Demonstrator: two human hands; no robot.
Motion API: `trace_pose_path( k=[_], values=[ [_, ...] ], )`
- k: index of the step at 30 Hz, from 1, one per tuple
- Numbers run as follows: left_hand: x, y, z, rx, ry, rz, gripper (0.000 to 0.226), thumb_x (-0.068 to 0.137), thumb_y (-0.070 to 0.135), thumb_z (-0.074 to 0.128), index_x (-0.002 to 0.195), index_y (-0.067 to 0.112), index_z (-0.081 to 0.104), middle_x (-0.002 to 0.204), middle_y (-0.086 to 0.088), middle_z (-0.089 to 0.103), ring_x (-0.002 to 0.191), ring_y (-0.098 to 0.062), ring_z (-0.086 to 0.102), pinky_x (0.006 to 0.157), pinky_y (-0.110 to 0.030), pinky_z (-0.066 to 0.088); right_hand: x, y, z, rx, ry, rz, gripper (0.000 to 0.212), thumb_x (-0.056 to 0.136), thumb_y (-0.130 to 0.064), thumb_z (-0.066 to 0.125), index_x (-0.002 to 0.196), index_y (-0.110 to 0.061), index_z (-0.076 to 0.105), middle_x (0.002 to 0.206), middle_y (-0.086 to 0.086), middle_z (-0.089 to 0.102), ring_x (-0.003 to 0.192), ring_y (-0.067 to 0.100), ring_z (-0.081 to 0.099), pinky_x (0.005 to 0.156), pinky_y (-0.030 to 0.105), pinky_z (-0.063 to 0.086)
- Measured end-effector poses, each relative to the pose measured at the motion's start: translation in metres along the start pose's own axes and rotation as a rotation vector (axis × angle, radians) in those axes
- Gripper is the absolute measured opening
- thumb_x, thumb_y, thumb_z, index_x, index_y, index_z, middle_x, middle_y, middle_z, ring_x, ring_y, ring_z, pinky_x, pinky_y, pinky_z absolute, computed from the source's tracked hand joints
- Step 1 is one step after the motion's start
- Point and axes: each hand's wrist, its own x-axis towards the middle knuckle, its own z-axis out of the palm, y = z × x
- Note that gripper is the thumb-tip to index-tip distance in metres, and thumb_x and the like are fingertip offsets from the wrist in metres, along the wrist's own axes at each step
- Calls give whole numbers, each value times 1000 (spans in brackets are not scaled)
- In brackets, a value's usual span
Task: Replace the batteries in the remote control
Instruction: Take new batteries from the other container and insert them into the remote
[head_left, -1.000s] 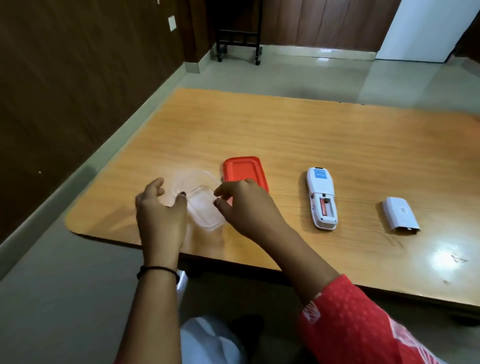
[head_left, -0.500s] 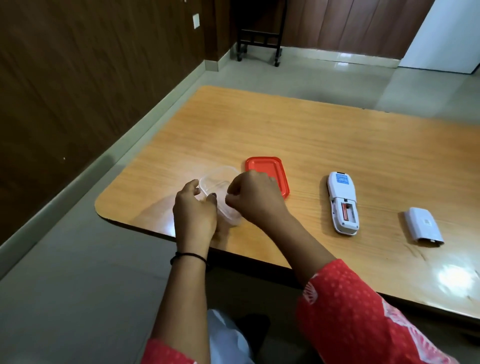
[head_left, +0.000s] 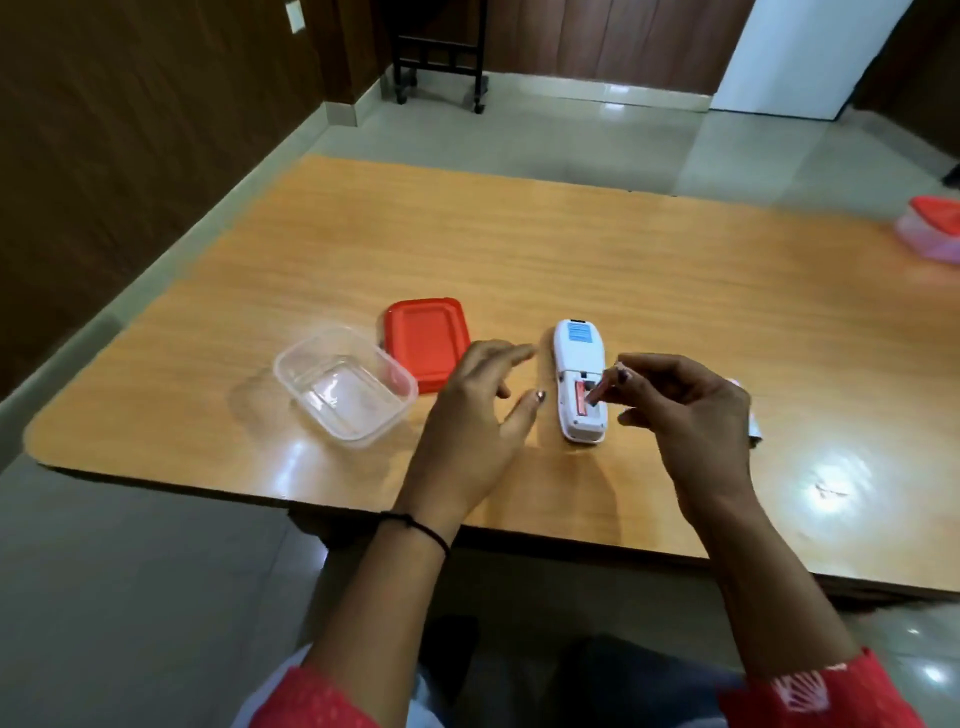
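Note:
A white remote control (head_left: 577, 358) lies face down on the wooden table (head_left: 571, 249) with its battery bay uncovered. My right hand (head_left: 685, 415) pinches a small red battery (head_left: 598, 393) by its end, with the other end tilted down into the bay. My left hand (head_left: 478, 415) hovers just left of the remote with its fingers spread and nothing in it. The white battery cover (head_left: 754, 430) lies behind my right hand, mostly hidden.
A clear plastic container (head_left: 345, 391) stands empty at the near left, its red lid (head_left: 426, 340) flat beside it. Another red-lidded container (head_left: 932, 231) sits at the table's far right edge. A black wheeled stand (head_left: 439, 62) is on the floor beyond.
Both hands left the clear container and moved right to the remote. My right hand now carries a battery to the open bay. The camera view shifted right.

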Motion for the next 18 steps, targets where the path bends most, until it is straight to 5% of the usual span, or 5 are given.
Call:
trace_pose_path(
  k=[3,5,8,13,18],
  values=[
    [2,-1,28,54,-242,-46,63,84,23,68,141,21,42,145,6,42,128,-5,41,106,-20,34,4,15,-23,-148,195,-120,10,82,-9,68,92,-12,69,79,-3,73,79,12,72,65,28,59],
    [6,-1,40,64,-327,-81,77,81,28,71,146,22,32,153,8,31,138,-3,29,111,-16,21,4,20,-26,-243,211,-202,10,80,-11,71,90,-14,70,81,-5,71,79,7,70,70,27,57],
    [12,-1,52,6,-375,-114,87,76,29,76,147,18,27,157,4,24,142,-2,21,114,-17,18,1,25,-14,-398,107,-332,8,78,-7,73,83,-11,71,76,-10,69,75,4,66,69,12,49],
    [13,-2,58,-102,-366,-177,80,80,18,72,147,22,28,156,3,27,140,-5,27,116,-27,26,-1,32,-1,-707,-72,-494,6,78,-3,69,83,-7,67,80,5,71,70,25,66,63,42,53],
    [13,-5,53,-104,-357,-201,70,84,16,68,145,26,34,146,1,46,128,-7,48,108,-28,39,-7,23,1,-666,-65,-399,11,80,-6,69,88,-13,72,84,0,74,72,14,66,66,30,53]
  ],
)
